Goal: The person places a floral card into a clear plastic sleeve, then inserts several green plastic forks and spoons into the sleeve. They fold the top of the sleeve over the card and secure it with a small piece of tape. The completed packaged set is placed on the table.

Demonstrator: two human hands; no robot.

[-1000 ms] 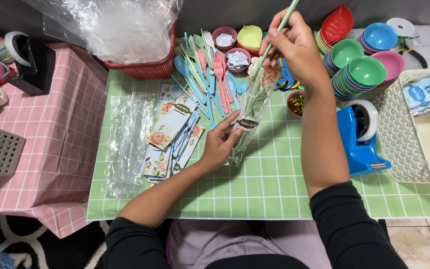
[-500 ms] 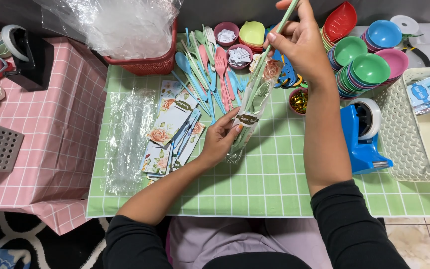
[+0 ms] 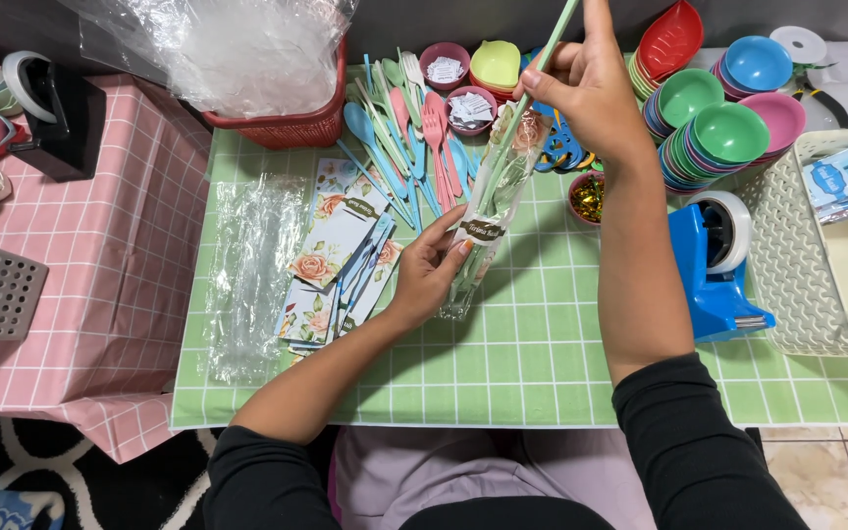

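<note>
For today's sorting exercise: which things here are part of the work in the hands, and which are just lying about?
In use:
left hand
right hand
clear sleeve
green stick

Lying about:
tape dispenser
stacked bowls
red basket
flowered cards
loose spoons and forks

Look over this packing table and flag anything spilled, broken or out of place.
Nothing looks spilled or broken. The plastic cutlery lies in a loose fan rather than sorted, and the floral cards are slid askew. The left hand holds a clear sleeve; the right hand grips a green stick.
</note>
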